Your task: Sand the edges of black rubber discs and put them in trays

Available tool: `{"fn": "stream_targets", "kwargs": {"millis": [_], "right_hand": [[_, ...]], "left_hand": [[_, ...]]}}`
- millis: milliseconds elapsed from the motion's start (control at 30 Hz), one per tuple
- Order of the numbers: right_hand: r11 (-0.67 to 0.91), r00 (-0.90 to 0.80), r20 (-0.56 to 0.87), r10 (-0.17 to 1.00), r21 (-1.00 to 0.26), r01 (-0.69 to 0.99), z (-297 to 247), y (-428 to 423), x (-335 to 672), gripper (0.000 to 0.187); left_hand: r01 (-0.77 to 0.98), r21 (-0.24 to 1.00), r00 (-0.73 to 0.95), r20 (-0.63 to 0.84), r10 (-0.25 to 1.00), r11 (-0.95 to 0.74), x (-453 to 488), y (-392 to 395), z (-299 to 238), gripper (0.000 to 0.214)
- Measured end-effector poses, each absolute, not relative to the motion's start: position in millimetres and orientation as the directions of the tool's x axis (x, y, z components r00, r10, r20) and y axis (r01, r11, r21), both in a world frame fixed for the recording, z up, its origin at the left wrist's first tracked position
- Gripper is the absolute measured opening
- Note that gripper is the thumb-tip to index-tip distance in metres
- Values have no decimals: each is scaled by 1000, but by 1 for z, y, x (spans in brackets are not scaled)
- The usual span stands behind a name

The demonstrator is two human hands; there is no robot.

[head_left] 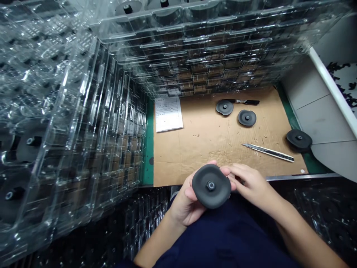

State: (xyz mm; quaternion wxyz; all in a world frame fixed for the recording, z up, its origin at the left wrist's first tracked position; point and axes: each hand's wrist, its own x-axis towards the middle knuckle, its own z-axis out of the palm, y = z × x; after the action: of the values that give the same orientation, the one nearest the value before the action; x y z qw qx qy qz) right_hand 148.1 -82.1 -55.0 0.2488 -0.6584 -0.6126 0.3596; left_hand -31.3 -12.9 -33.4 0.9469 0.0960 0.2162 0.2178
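Observation:
A black rubber disc (211, 187) with a metal nut at its centre sits in my left hand (185, 203), which cradles it from below. My right hand (249, 182) reaches in from the right, its fingertips against the disc's rim. The thumb of that hand is hidden behind the disc. Both hands are over the near edge of a cardboard sheet (195, 149). On the sheet lie similar black discs (247, 118), along with a utility knife (268, 152) and a black marker (247, 102). Small shavings are scattered around the knife.
Stacked clear plastic trays (69, 111) holding more discs tower on the left and at the back. A printed paper form (168, 114) lies at the cardboard's far left corner. A green mat (148, 141) shows beneath the cardboard, and a white-edged panel (318, 100) stands on the right.

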Motion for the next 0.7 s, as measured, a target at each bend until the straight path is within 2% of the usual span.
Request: {"fn": "stream_targets", "kwargs": {"millis": [167,233,300,367,433,467,500,567,633,700], "right_hand": [[-220,109,-195,975,-757,615,-50,-82,160,25],[-228,193,-137,972,-759,609,-37,-82,161,25],[-194,282,-13,959,-757,625,-17,-81,155,25],[-71,273,158,949,-737,672,2,-77,144,29],[141,114,315,942,-681,718,12,-69,134,32],[225,15,343,939,-647,729,13,-64,132,31],[265,-62,330,942,-618,740,11,-58,132,30],[193,-70,228,971,-580,791,1,-49,142,26],[10,73,118,990,-586,810,-14,-45,158,22],[-132,226,59,972,-659,740,-29,-45,169,22]], "left_hand": [[-373,250,830,-342,442,894,-33,-16,-35,64],[-366,248,832,-345,435,897,-33,-18,-36,63],[-357,263,831,-350,433,896,-32,-20,-36,64],[-356,294,819,-360,448,887,-30,-22,-36,63],[-362,346,783,-391,484,865,-28,-23,-37,59],[-367,380,753,-414,511,849,-28,-23,-38,57],[-368,413,723,-437,536,833,-28,-23,-39,55],[-368,454,672,-474,569,812,-31,-22,-40,56],[-373,452,658,-487,574,810,-36,-20,-40,61],[-387,425,668,-483,566,819,-40,-19,-39,67]]}}
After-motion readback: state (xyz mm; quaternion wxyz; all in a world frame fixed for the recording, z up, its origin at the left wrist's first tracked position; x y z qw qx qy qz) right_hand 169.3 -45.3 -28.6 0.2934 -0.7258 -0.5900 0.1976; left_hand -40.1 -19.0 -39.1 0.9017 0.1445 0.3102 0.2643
